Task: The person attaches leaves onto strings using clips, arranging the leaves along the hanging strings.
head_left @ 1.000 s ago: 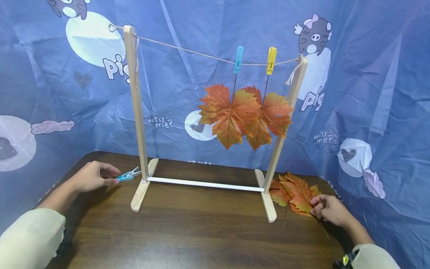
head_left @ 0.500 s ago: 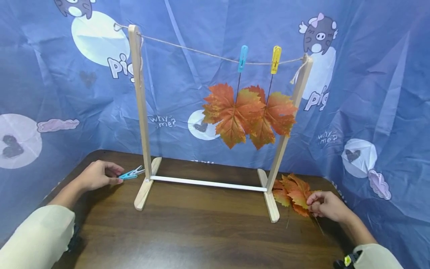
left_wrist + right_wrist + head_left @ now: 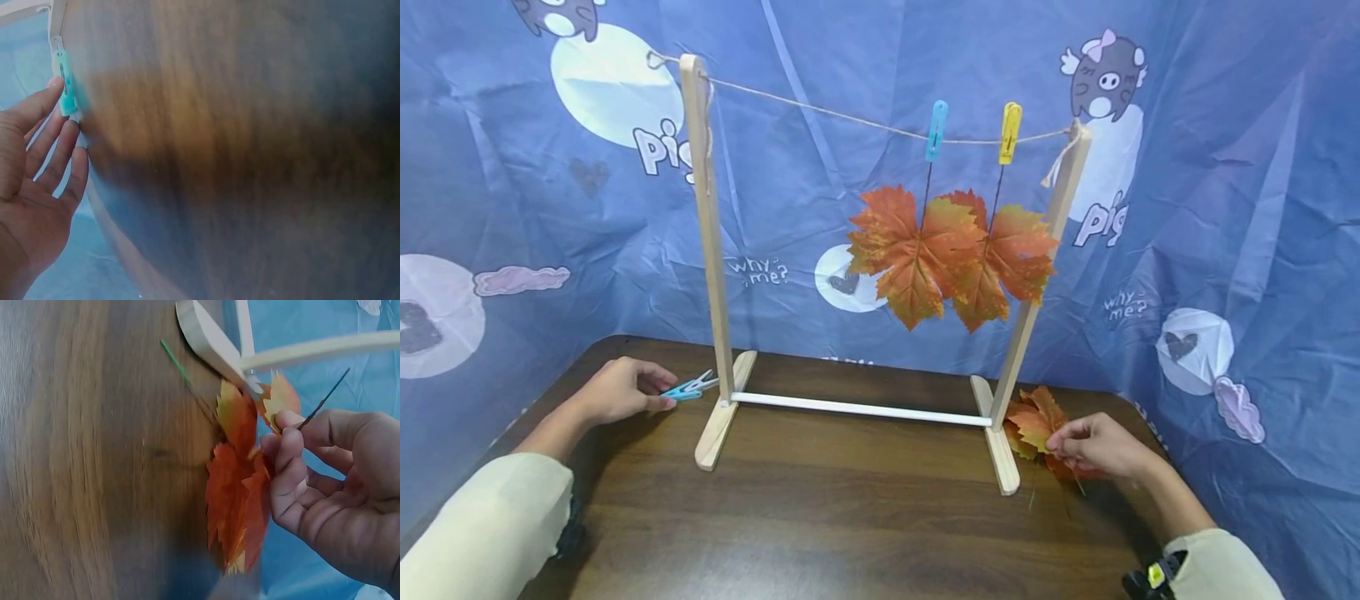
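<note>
My left hand [image 3: 625,390] pinches a light blue clothespin [image 3: 688,389] between thumb and fingertips, left of the wooden stand; the clothespin [image 3: 65,84] also shows in the left wrist view. At the right, my right hand [image 3: 1101,446] pinches an orange-yellow artificial maple leaf [image 3: 1036,423] near its base. The dark stem [image 3: 325,400] sticks out past the fingers. More orange leaves [image 3: 234,500] lie on the table under that hand, partly hidden. Two maple leaves [image 3: 917,254] hang from the string [image 3: 820,110], clipped by a blue clothespin [image 3: 936,132] and a yellow clothespin [image 3: 1010,133].
The wooden stand [image 3: 711,250] has two posts, flat feet and a white crossbar [image 3: 857,408]. It stands on a brown table [image 3: 820,517]. Blue printed cloth [image 3: 790,200] surrounds the table at the back and sides.
My right hand has drawn a leaf away from the pile and moved left toward the stand's right foot. The left hand keeps its pinch on the clothespin, nearly still.
</note>
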A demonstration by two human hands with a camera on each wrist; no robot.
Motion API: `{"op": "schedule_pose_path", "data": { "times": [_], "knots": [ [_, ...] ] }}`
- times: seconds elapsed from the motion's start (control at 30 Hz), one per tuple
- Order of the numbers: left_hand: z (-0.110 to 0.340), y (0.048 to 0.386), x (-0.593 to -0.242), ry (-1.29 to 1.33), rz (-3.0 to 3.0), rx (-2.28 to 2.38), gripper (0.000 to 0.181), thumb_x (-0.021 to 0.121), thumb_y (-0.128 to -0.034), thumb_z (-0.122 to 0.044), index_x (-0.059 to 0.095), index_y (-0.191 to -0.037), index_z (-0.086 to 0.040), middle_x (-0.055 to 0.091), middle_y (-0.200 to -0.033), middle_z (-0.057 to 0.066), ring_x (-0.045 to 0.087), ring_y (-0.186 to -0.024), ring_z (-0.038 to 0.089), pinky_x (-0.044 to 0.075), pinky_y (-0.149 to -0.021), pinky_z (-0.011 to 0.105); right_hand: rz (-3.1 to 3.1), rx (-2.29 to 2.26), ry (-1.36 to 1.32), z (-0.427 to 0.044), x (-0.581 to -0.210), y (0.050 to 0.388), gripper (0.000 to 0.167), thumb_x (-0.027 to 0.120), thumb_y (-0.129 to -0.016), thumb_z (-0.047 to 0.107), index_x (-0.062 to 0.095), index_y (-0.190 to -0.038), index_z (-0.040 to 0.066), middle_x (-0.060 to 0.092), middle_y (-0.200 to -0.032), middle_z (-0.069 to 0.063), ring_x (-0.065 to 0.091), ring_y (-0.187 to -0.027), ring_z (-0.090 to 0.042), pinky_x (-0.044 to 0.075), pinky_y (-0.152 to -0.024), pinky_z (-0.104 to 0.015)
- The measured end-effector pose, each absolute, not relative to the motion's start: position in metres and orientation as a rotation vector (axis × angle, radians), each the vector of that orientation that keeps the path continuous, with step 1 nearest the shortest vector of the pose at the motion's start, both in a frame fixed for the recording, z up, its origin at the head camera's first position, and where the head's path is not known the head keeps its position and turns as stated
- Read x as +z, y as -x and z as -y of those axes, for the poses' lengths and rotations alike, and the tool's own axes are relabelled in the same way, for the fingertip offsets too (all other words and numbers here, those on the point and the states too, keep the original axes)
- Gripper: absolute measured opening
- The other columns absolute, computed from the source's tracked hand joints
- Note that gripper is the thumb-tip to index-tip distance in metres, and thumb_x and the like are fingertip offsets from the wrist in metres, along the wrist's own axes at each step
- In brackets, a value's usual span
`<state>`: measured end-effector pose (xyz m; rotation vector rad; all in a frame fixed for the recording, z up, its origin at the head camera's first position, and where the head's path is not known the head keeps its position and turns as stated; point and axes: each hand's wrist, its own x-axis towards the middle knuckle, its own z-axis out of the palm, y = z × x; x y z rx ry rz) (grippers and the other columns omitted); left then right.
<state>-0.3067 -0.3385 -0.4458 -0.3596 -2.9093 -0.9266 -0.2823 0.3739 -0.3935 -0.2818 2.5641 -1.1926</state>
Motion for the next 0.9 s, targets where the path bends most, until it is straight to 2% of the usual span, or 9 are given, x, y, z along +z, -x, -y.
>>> {"op": "schedule_pose_path", "data": {
  "times": [0.2, 0.37, 0.6, 0.77, 0.9],
  "knots": [
    [0.332, 0.309, -0.443, 0.373, 2.921, -0.929, 0.041, 0.088, -0.0800, -0.021, 0.073, -0.108, 0.006, 0.075, -0.091, 0.007, 0.069, -0.080, 0.017, 0.053, -0.067, 0.031, -2.361, -1.364, 0.259, -0.359, -0.393, 0.286, 0.029, 0.048, -0.097, -0.006, 0.059, -0.118, -0.024, 0.070, -0.095, -0.012, 0.066, -0.080, -0.013, 0.059, -0.071, -0.026],
    [0.327, 0.310, -0.441, 0.367, 2.932, -0.923, 0.042, 0.089, -0.0798, -0.021, 0.073, -0.108, 0.006, 0.075, -0.091, 0.009, 0.069, -0.080, 0.017, 0.054, -0.070, 0.034, -2.361, -1.341, 0.303, -0.347, -0.392, 0.284, 0.030, 0.058, -0.099, -0.002, 0.059, -0.123, -0.021, 0.072, -0.101, -0.014, 0.068, -0.086, -0.017, 0.061, -0.075, -0.031],
    [0.321, 0.315, -0.443, 0.344, 2.943, -0.911, 0.045, 0.089, -0.0796, -0.022, 0.072, -0.108, 0.008, 0.074, -0.092, 0.012, 0.070, -0.084, 0.023, 0.056, -0.074, 0.038, -2.429, -1.323, 0.403, -0.330, -0.393, 0.282, 0.033, 0.066, -0.099, 0.004, 0.062, -0.123, -0.018, 0.073, -0.101, -0.020, 0.069, -0.083, -0.020, 0.061, -0.070, -0.032],
    [0.319, 0.315, -0.443, 0.333, 2.937, -0.899, 0.046, 0.089, -0.0801, -0.023, 0.072, -0.108, 0.008, 0.074, -0.091, 0.011, 0.070, -0.084, 0.024, 0.055, -0.074, 0.039, -2.525, -1.259, 0.477, -0.321, -0.391, 0.283, 0.025, 0.066, -0.099, 0.006, 0.069, -0.116, -0.011, 0.072, -0.094, -0.015, 0.065, -0.077, -0.015, 0.056, -0.061, -0.028],
    [0.318, 0.314, -0.445, 0.353, 2.920, -0.870, 0.043, 0.089, -0.0806, -0.025, 0.073, -0.105, 0.007, 0.073, -0.086, 0.007, 0.067, -0.079, 0.018, 0.052, -0.071, 0.036, -2.594, -1.227, 0.505, -0.315, -0.390, 0.284, 0.019, 0.065, -0.100, 0.005, 0.072, -0.112, -0.008, 0.072, -0.091, -0.012, 0.063, -0.074, -0.015, 0.054, -0.059, -0.028]
  ]
}}
